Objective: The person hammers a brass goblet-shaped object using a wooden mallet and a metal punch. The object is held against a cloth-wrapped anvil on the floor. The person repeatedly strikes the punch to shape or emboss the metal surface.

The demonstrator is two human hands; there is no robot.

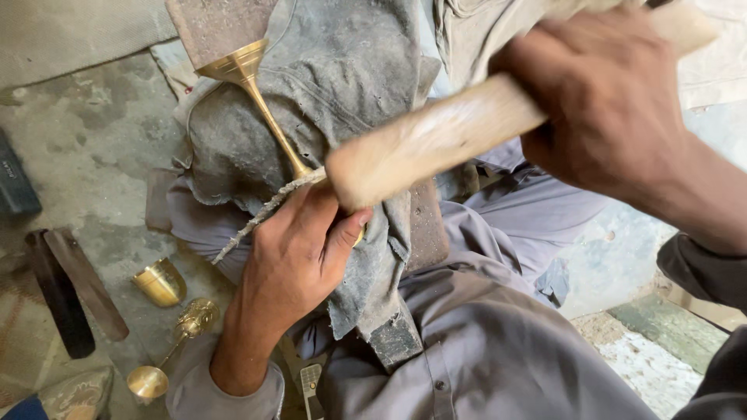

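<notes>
My left hand [292,260] grips the bowl end of a brass goblet [253,85], which lies tilted on a grey cloth [342,70] over my lap, its foot pointing up and left. A frayed cord [264,211] runs across that hand's fingers. My right hand [603,93] holds a pale wooden stick [436,144] by one end; its blurred thick end sits right above my left thumb and the goblet's bowl.
On the concrete floor at left lie a small brass cup [161,281], a brass goblet [175,346] on its side, and two dark flat bars [74,292]. A dark block [14,183] sits at the left edge. A phone [310,386] rests by my lap.
</notes>
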